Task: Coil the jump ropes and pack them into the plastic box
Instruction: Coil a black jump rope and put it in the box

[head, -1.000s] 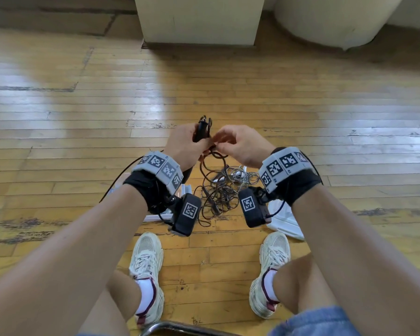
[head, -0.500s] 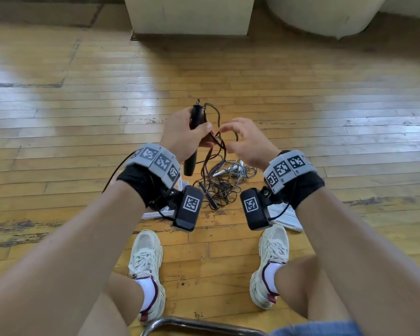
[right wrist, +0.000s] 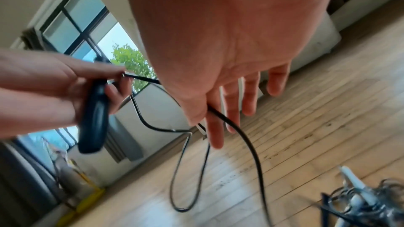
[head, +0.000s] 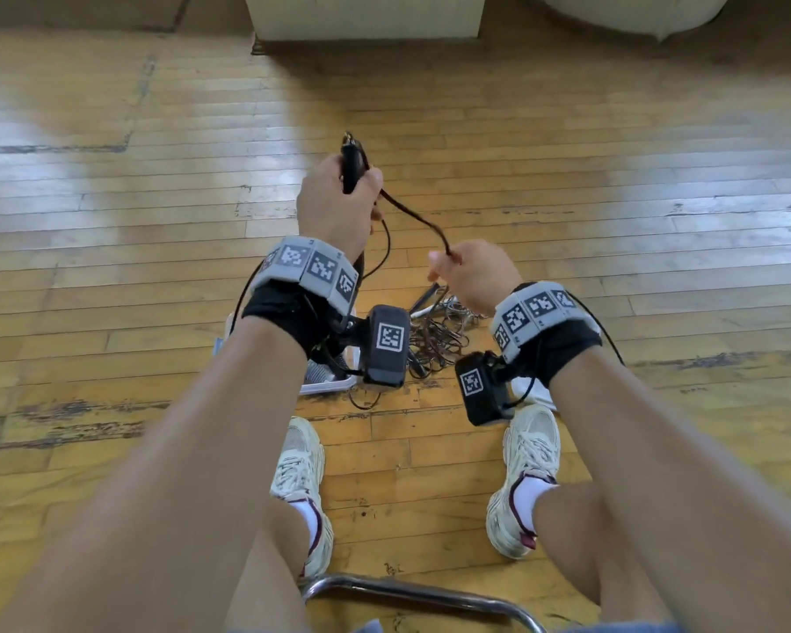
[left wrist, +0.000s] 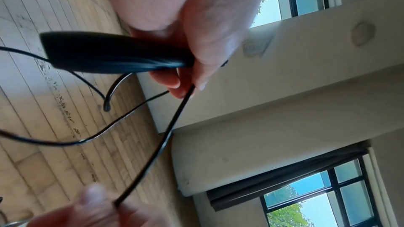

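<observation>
My left hand [head: 339, 207] is raised and grips the black handle [head: 350, 169] of a jump rope upright in its fist. The thin black cord [head: 416, 217] runs from that fist down to my right hand [head: 448, 262], which pinches it between thumb and forefinger while the other fingers stay nearly straight. The left wrist view shows the handle [left wrist: 113, 53] in my fingers and the cord [left wrist: 166, 137] taut toward the right hand. The right wrist view shows loose loops of cord [right wrist: 247, 142] hanging below. The plastic box [head: 332, 386] lies on the floor, mostly hidden under my left wrist.
A tangled pile of more ropes [head: 434, 335] with pale handles lies on the wooden floor between my wrists. A white flat piece [head: 533, 390] sits by my right shoe. A chrome chair bar [head: 412, 596] crosses in front of my knees. Pale furniture bases [head: 361, 16] stand at the far end.
My hands have come apart. The left hand rose with the handle, and the right hand slid down the cord toward me, stretching a length of it between them.
</observation>
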Demonstrator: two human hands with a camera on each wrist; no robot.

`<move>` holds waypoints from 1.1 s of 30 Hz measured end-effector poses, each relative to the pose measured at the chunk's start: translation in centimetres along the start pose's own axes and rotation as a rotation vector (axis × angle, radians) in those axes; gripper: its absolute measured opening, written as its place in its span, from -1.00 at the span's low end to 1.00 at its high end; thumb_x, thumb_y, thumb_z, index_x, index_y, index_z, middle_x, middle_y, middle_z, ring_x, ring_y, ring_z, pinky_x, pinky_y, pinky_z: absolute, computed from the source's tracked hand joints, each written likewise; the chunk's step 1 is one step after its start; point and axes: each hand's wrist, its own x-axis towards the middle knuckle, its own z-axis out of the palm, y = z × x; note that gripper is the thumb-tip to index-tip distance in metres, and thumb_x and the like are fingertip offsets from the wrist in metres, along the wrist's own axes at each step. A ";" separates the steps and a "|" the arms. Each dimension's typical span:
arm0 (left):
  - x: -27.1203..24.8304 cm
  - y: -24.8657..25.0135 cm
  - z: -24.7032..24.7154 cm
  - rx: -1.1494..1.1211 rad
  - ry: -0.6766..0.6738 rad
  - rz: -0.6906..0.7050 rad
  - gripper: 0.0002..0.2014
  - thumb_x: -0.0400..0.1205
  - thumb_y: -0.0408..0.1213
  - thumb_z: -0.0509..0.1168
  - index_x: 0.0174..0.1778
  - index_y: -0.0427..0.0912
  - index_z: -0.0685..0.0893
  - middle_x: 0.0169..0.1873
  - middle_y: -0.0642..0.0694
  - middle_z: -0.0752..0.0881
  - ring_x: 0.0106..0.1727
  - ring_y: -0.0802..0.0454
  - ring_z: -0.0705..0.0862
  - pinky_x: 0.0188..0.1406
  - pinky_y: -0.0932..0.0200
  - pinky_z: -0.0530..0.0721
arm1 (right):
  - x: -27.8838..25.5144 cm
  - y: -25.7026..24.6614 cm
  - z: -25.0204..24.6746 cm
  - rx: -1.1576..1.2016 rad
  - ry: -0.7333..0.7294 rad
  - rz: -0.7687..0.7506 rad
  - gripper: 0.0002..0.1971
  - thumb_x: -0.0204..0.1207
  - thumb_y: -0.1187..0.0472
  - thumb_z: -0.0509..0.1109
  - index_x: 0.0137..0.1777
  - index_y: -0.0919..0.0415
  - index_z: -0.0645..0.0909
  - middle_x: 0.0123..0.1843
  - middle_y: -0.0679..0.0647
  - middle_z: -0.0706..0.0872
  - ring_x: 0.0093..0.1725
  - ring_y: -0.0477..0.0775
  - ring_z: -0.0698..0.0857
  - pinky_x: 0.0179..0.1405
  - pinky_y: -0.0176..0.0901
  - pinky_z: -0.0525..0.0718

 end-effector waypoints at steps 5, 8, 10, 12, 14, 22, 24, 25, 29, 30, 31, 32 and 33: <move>-0.9 0.1 1.2 -0.132 -0.200 -0.200 -0.73 0.74 -0.08 0.31 -0.07 -0.25 0.67 -0.21 -0.17 0.73 -0.44 0.08 0.54 -0.50 0.20 0.50 | 0.1 -0.7 -3.1 0.584 0.066 0.028 -0.61 0.79 0.02 0.20 -0.10 0.27 0.70 -0.26 0.04 0.70 -0.31 -0.03 0.61 -0.26 -0.21 0.62; -1.5 0.5 1.5 -0.102 -0.297 -0.186 -0.84 0.71 -0.20 0.34 -0.03 -0.24 0.69 -0.18 -0.17 0.75 -0.44 0.11 0.54 -0.53 0.25 0.50 | 0.4 -1.3 -4.7 0.907 0.059 0.042 -0.64 0.80 0.08 0.20 -0.07 0.29 0.69 -0.31 0.03 0.68 -0.40 -0.07 0.60 -0.37 -0.25 0.62; -1.9 0.6 1.7 0.033 -0.418 -0.149 -0.86 0.68 -0.26 0.38 0.08 -0.25 0.69 -0.21 -0.16 0.73 -0.40 0.10 0.58 -0.48 0.27 0.57 | 0.5 -1.6 -5.3 1.107 -0.008 0.066 -0.66 0.80 0.09 0.20 -0.03 0.31 0.66 -0.29 0.04 0.69 -0.41 -0.10 0.63 -0.41 -0.28 0.65; -2.4 0.4 2.1 0.135 -0.529 -0.131 -0.85 0.66 -0.32 0.40 0.11 -0.28 0.69 -0.23 -0.16 0.72 -0.39 0.11 0.60 -0.48 0.28 0.59 | 0.6 -1.7 -5.4 1.253 -0.068 0.073 -0.68 0.81 0.11 0.19 0.01 0.34 0.64 -0.25 0.08 0.69 -0.37 -0.08 0.65 -0.37 -0.28 0.68; -2.9 0.0 2.4 0.122 -0.541 -0.140 -0.92 0.67 -0.39 0.38 0.04 -0.31 0.71 -0.21 -0.16 0.77 -0.41 0.14 0.62 -0.53 0.29 0.58 | 0.6 -1.7 -5.3 1.341 -0.114 0.055 -0.69 0.81 0.13 0.18 0.06 0.37 0.63 -0.20 0.12 0.70 -0.32 -0.05 0.67 -0.30 -0.26 0.72; -2.5 0.1 0.6 -0.266 -0.273 -0.244 -0.90 0.71 -0.38 0.33 -0.02 -0.37 0.67 -0.31 -0.14 0.78 -0.41 0.04 0.63 -0.48 0.29 0.56 | -0.9 -1.5 -4.6 0.657 -0.325 -0.162 -0.70 0.62 0.44 0.29 0.25 0.12 0.62 0.16 0.03 0.75 0.10 -0.03 0.70 0.16 -0.10 0.63; -2.1 0.5 0.5 -0.380 -0.277 -0.284 -0.89 0.71 -0.37 0.32 -0.04 -0.37 0.64 -0.30 -0.14 0.77 -0.40 0.04 0.60 -0.47 0.31 0.57 | -1.4 -1.6 -3.8 0.480 -0.431 -0.225 -0.73 0.62 0.38 0.35 0.24 0.09 0.61 0.19 0.06 0.76 0.05 -0.07 0.70 0.10 -0.14 0.59; -1.9 0.5 0.5 -0.407 -0.263 -0.293 -0.89 0.72 -0.37 0.32 -0.01 -0.37 0.62 -0.29 -0.14 0.77 -0.41 0.05 0.59 -0.47 0.31 0.57 | -1.4 -1.7 -3.5 0.427 -0.463 -0.233 -0.78 0.64 0.33 0.37 0.22 0.09 0.60 0.18 0.08 0.78 0.07 -0.03 0.74 0.12 -0.11 0.62; -1.0 0.0 0.2 -0.414 -0.120 -0.244 -0.90 0.75 -0.35 0.30 0.05 -0.33 0.59 -0.21 -0.22 0.79 -0.38 0.04 0.62 -0.45 0.28 0.52 | -1.3 -1.8 -3.8 0.262 -0.433 -0.154 -0.86 0.74 0.17 0.28 0.10 0.17 0.66 0.01 0.10 0.82 0.06 0.10 0.80 0.15 -0.04 0.72; -0.7 -0.2 0.0 -0.415 -0.093 -0.248 -0.90 0.75 -0.33 0.29 0.07 -0.31 0.59 -0.16 -0.24 0.80 -0.36 0.04 0.65 -0.44 0.27 0.52 | -1.2 -1.7 -4.0 0.263 -0.391 -0.132 -0.83 0.76 0.18 0.26 0.09 0.21 0.67 0.00 0.12 0.82 0.03 0.11 0.81 0.13 -0.05 0.76; -0.5 -0.3 -0.3 -0.409 -0.086 -0.261 -0.89 0.75 -0.32 0.29 0.09 -0.30 0.60 -0.10 -0.24 0.80 -0.34 0.05 0.67 -0.44 0.28 0.52 | -1.0 -1.7 -4.2 0.353 -0.345 -0.099 -0.81 0.76 0.19 0.25 0.10 0.26 0.67 -0.01 0.15 0.81 -0.01 0.11 0.82 0.07 -0.06 0.81; -0.3 -0.3 -0.5 -0.387 -0.108 -0.277 -0.88 0.74 -0.31 0.30 0.11 -0.29 0.61 -0.06 -0.22 0.79 -0.32 0.07 0.68 -0.43 0.29 0.51 | -0.8 -1.7 -4.5 0.516 -0.303 -0.055 -0.79 0.77 0.22 0.24 0.11 0.32 0.66 -0.03 0.18 0.79 -0.06 0.12 0.82 -0.03 -0.09 0.84; -0.3 -0.3 -0.6 -0.347 -0.162 -0.292 -0.86 0.73 -0.31 0.31 0.14 -0.30 0.63 -0.03 -0.20 0.78 -0.32 0.09 0.67 -0.44 0.31 0.51 | -0.6 -1.9 -4.6 0.710 -0.266 -0.020 -0.78 0.77 0.24 0.24 0.13 0.37 0.65 -0.05 0.21 0.77 -0.10 0.11 0.83 -0.11 -0.13 0.83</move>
